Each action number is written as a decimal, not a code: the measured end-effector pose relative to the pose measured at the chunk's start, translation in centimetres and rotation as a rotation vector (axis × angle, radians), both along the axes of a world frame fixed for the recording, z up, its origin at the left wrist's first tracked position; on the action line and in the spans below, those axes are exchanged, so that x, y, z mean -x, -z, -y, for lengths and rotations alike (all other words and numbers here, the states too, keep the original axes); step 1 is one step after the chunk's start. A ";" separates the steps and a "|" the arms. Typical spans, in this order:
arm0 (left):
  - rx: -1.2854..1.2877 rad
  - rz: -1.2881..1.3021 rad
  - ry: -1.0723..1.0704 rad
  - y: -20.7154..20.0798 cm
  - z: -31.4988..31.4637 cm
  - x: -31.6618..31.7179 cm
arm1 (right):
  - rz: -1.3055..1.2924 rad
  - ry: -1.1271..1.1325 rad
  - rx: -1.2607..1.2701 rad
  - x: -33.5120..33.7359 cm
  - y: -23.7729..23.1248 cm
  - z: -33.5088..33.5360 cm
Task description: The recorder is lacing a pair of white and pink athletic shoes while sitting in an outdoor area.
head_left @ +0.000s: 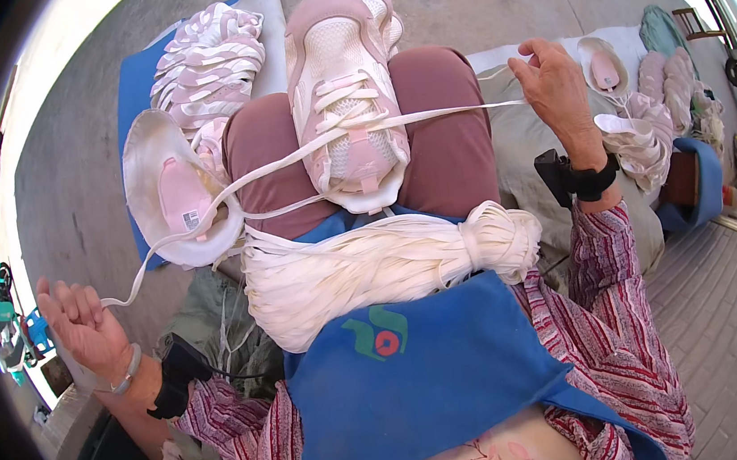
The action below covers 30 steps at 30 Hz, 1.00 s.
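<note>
A pink and white shoe upper (336, 54) lies between my thighs, its toe pointing away from me and its opening close to my lap. Crossed lacing shows over its tongue. A flat white shoelace (289, 158) runs from the upper out to both sides. My right hand (554, 94), raised at the right, grips one stretch of it, pulled nearly straight. Low at the left, my left hand (82, 325) is closed on the other stretch, which hangs with a slight curve. Across my lap, just below the upper, rests a tied bundle of white laces (355, 272).
To the left, more pink and white uppers (207, 63) are piled, with one upper (181, 200) lying open beside my knee. Other uppers (645, 125) sit at the right near a blue-draped box (691, 182). A blue apron (421, 386) covers my lap.
</note>
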<state>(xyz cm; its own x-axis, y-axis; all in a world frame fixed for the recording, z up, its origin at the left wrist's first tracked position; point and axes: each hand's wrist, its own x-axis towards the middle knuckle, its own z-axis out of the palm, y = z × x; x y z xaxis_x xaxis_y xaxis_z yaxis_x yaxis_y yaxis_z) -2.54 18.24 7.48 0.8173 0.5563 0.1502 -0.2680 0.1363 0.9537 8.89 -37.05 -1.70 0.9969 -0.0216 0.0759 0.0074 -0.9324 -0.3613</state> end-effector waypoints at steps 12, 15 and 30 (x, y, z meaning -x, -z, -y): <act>-0.907 -0.042 0.459 6.7 21.7 -5.3 | 0.164 -0.644 -0.428 2.9 -3.0 -11.7; -0.890 -0.153 0.495 6.2 22.3 -5.5 | 0.134 -0.671 -0.494 2.5 -2.6 -11.7; -1.184 -0.088 0.439 5.7 23.7 -5.6 | -0.196 -0.482 -0.725 1.6 -2.8 -11.8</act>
<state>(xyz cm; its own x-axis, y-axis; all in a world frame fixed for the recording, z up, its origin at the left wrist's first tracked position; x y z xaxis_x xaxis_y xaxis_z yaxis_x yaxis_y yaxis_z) 3.10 -5.49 1.76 0.9308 -0.2009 0.3053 -0.3468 -0.7492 0.5643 7.31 -25.21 1.06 0.9037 0.4269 0.0341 0.2159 -0.3855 -0.8971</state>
